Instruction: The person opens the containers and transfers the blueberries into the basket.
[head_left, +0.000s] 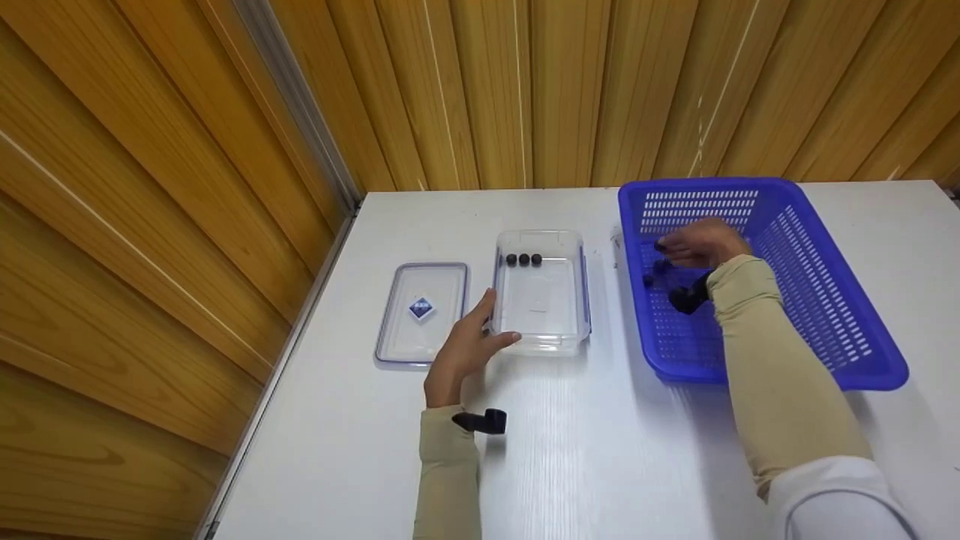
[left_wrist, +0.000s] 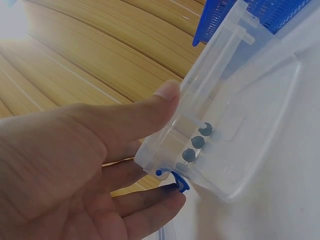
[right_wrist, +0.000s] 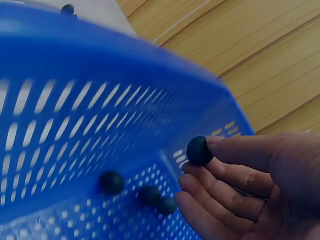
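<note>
White table point(head_left: 570, 465): one, beneath the clear container point(head_left: 541, 304), the reference for all places here.

Your left hand point(head_left: 469, 341): at the container's near-left corner, thumb against the near end, fingers loosely bent and spread, touching without clasping. Hazard: so light a contact may let the container slide or pivot if bumped.

Blue latch point(left_wrist: 180, 182): one, on the container, at your left fingertips. Hazard: a finger catching it could jolt the container.

Lid point(head_left: 442, 330): flat, just left of the container, partly under your left hand's outline. Hazard: a wrist swung low could drag it.

Blue basket point(head_left: 637, 300): right of the container, just beside it. Hazard: the black wrist camera point(head_left: 688, 298) on your right arm could snag its rim.

Loose black balls point(right_wrist: 111, 183): three seen, on the basket floor, right of the container. Hazard: a brushing finger could scatter them.

Row of black balls point(head_left: 524, 259): three, inside the container's far end. Hazard: tilting would probably set them rolling.

Your right hand point(head_left: 701, 241): over the basket, right of the container's far end; thumb and forefinger pinch one black ball point(right_wrist: 199, 151), other fingers half curled. Hazard: uneven fingertip pressure could squirt it loose.
</note>
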